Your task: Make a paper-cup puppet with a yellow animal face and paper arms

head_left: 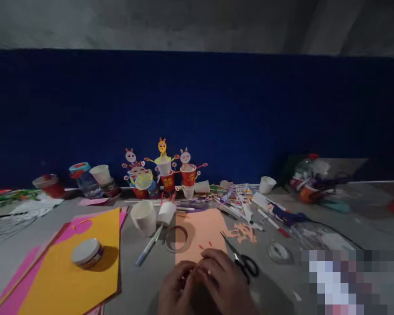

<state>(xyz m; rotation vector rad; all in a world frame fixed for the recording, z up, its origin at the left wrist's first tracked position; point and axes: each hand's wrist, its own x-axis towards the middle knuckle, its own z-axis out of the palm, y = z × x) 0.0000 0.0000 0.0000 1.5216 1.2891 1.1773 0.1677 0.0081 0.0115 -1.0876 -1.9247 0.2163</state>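
My left hand (177, 286) and my right hand (219, 278) meet at the bottom middle, fingertips pinched together. Whatever is between them is too small and dim to name. Just beyond lies a sheet of peach paper (205, 225) with tiny red bits (201, 247) on it. To the right of my right hand, black-handled scissors (246, 264) rest with their tips toward some peach paper cutouts (243, 232). A roll of tape (176, 239) overlaps the sheet's left edge. Left of that is a blue-and-white marker (149, 246).
White paper cups (144, 217) and several cup figures with rabbit heads (162, 146) stand toward the back. A lidded jar (87, 252) sits on orange paper (95, 280) at left. Transparent tape (279, 252), markers (274, 223) and scraps lie at right. A blue wall (236, 113) rises behind.
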